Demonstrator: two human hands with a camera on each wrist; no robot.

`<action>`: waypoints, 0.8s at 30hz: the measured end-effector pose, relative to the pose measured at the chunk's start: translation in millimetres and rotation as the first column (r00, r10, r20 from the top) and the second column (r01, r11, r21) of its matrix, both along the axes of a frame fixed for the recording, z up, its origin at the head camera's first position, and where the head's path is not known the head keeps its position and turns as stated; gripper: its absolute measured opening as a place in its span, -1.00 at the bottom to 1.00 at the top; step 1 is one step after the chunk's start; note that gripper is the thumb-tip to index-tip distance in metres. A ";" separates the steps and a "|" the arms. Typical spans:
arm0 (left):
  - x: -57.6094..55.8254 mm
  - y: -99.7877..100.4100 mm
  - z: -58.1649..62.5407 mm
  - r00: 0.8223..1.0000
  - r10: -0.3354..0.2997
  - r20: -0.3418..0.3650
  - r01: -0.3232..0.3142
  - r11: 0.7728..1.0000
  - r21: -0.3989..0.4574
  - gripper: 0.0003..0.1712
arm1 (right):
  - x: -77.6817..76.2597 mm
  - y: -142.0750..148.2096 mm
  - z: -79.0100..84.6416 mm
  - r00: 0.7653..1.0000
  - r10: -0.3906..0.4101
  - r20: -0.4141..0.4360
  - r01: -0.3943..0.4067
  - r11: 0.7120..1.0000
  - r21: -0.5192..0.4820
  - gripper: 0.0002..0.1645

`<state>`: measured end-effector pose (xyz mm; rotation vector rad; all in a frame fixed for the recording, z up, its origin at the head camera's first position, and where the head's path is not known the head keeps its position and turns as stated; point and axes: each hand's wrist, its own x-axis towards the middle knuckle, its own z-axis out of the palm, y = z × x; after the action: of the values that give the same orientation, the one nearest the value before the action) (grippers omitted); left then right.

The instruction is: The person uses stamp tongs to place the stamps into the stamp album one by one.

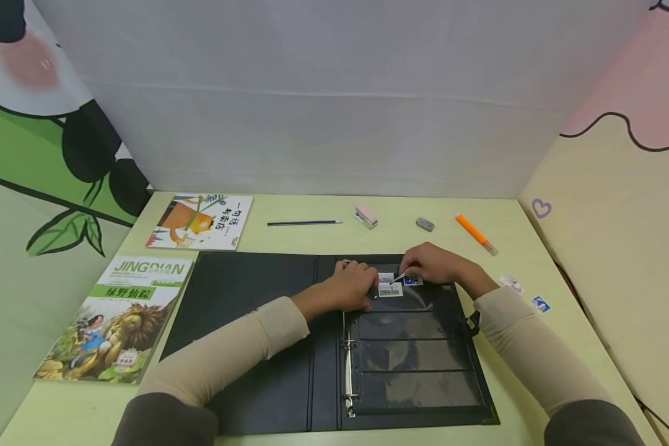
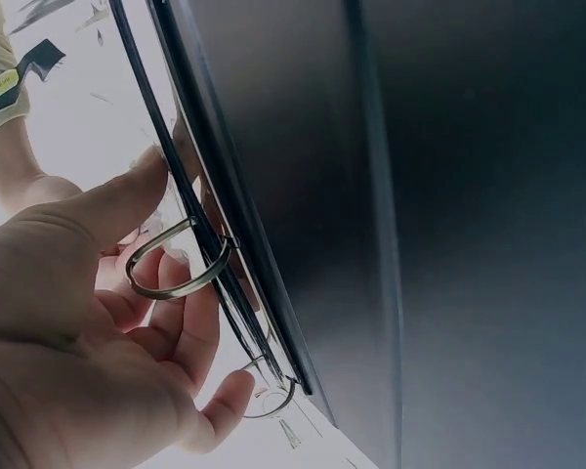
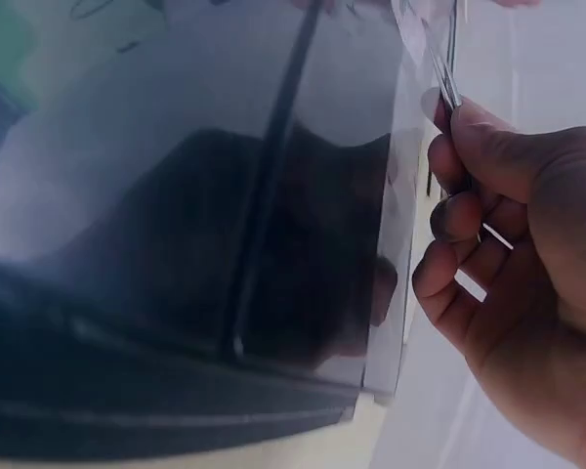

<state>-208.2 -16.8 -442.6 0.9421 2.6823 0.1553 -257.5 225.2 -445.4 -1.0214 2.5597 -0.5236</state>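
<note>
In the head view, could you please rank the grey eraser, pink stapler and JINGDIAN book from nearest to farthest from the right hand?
1. Grey eraser: just beyond the right hand.
2. Pink stapler: beyond the hand, leftward.
3. JINGDIAN book: far to the left.

Tweezers (image 3: 450,90) shiny metal, binder rings (image 2: 171,292) polished metal. Pocket page (image 1: 418,356) glossy clear plastic, binder cover (image 1: 256,282) smooth. Magazine (image 1: 111,322), eight o'clock, smooth paper.
</note>
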 end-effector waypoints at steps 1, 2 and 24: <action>-0.4 -0.3 -0.8 1.000 -0.001 0.000 0.001 1.000 0.000 -0.46 | 0.8 -2.2 -0.9 1.000 0.009 0.005 -0.009 1.000 0.003 -0.80; -0.7 -0.7 -1.7 1.000 -0.003 0.002 0.003 1.000 0.001 -0.46 | 1.8 -4.2 -1.0 1.000 0.020 0.011 -0.020 1.000 0.005 -0.80; -0.4 -3.1 0.1 1.000 -0.021 0.002 0.021 1.000 0.017 -0.47 | 9.0 -16.8 6.2 0.985 0.171 -0.003 -0.171 0.985 0.007 -0.83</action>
<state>-208.5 -19.9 -442.5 0.9752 2.6723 0.1752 -248.5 208.4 -439.3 -1.2265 2.4449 -0.4664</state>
